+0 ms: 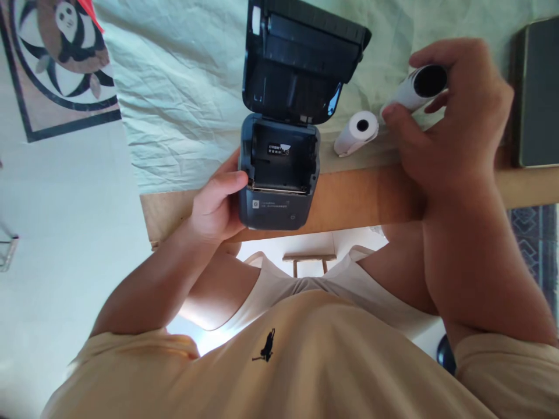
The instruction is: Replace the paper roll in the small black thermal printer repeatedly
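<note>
Head view: left hand [216, 203] clasps open dark-grey plastic printer [279, 174], steadying it; right hand [449, 116] pinches white paper roll [417, 90], upper right, bay exposed.

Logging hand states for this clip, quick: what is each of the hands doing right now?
Left hand: gripping the side of the open printer.
Right hand: closed on a paper roll.

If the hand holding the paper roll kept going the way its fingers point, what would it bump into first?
Probably the second paper roll lying on the table; the right hand with its held roll points leftward at it. The open printer lies beyond.
</note>
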Demonstrator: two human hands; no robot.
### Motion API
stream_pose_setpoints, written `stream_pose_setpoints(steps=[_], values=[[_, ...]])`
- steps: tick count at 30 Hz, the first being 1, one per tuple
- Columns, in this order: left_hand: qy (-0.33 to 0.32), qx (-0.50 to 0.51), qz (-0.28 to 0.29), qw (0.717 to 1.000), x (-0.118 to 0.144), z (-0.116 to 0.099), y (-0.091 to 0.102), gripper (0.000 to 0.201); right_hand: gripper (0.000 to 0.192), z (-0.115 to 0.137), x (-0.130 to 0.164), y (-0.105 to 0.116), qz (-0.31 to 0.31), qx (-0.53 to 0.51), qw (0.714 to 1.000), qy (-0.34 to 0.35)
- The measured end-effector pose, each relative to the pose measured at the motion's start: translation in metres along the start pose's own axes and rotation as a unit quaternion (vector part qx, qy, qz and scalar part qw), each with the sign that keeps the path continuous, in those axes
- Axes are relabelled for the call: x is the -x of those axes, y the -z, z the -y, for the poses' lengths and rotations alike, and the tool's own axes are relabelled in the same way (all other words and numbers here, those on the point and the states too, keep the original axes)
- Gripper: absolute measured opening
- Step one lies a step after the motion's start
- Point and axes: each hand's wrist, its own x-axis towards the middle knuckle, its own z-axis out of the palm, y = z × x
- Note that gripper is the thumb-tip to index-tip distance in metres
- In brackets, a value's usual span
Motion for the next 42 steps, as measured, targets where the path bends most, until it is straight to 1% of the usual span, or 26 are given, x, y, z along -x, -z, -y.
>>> stream_pose_setpoints(steps=[2,5,7,11,16,18,20,22,24,25,26,28,31,35,37,39,42], values=[[-0.031,-0.018,-0.014,0.999,0.002,0.004,-0.004,0.037,0.044,0.001,-0.001,-0.002,0.013,-0.002,1.000,-0.003],[-0.088,-0.030,-0.033,0.995,0.004,0.012,-0.015,0.042,0.041,0.003,-0.004,-0.006,0.029,0.018,0.999,-0.037],[-0.104,-0.020,-0.042,0.994,0.003,0.017,-0.023,0.044,0.043,0.005,-0.005,-0.006,0.028,0.033,0.997,-0.058],[-0.089,0.006,-0.051,0.995,-0.001,0.021,-0.033,0.032,0.048,0.008,-0.006,-0.004,0.030,0.039,0.996,-0.069],[-0.087,-0.007,-0.050,0.995,-0.008,0.023,-0.032,0.035,0.045,0.008,-0.006,-0.005,0.013,0.056,0.994,-0.091],[-0.079,-0.011,-0.050,0.996,-0.008,0.022,-0.029,0.034,0.050,0.006,-0.004,-0.005,0.003,0.051,0.996,-0.070],[-0.066,-0.013,-0.042,0.997,-0.007,0.021,-0.025,0.033,0.060,0.004,-0.001,-0.002,-0.016,0.032,0.999,-0.015],[-0.061,-0.016,-0.022,0.998,-0.006,0.020,-0.021,0.033,0.064,0.006,0.004,0.002,-0.060,0.018,0.997,0.050],[-0.068,-0.015,-0.006,0.998,-0.004,0.019,-0.019,0.035,0.053,0.013,0.010,0.005,-0.114,0.022,0.988,0.103],[-0.068,-0.014,-0.003,0.998,-0.003,0.018,-0.019,0.036,0.045,0.018,0.013,0.006,-0.134,0.022,0.983,0.121],[-0.065,-0.014,-0.002,0.998,-0.002,0.018,-0.018,0.038,0.037,0.024,0.016,0.006,-0.140,0.019,0.981,0.132],[-0.053,-0.014,-0.008,0.998,0.000,0.017,-0.018,0.041,0.031,0.038,0.021,0.002,-0.111,0.003,0.986,0.125],[-0.041,-0.014,-0.002,0.999,0.001,0.015,-0.018,0.041,0.037,0.055,0.025,-0.007,-0.040,0.010,0.996,0.078],[-0.035,-0.003,0.006,0.999,0.000,0.016,-0.019,0.044,0.041,0.059,0.023,-0.016,0.034,0.078,0.995,0.047],[-0.030,-0.005,-0.007,0.999,-0.001,0.016,-0.020,0.049,0.038,0.056,0.022,-0.016,0.045,0.098,0.993,0.050],[-0.030,-0.008,-0.022,0.999,-0.001,0.016,-0.021,0.051,0.037,0.054,0.023,-0.015,0.045,0.089,0.993,0.065],[-0.032,-0.010,-0.013,0.999,0.000,0.015,-0.020,0.049,0.040,0.049,0.028,-0.012,0.054,0.063,0.993,0.088]])
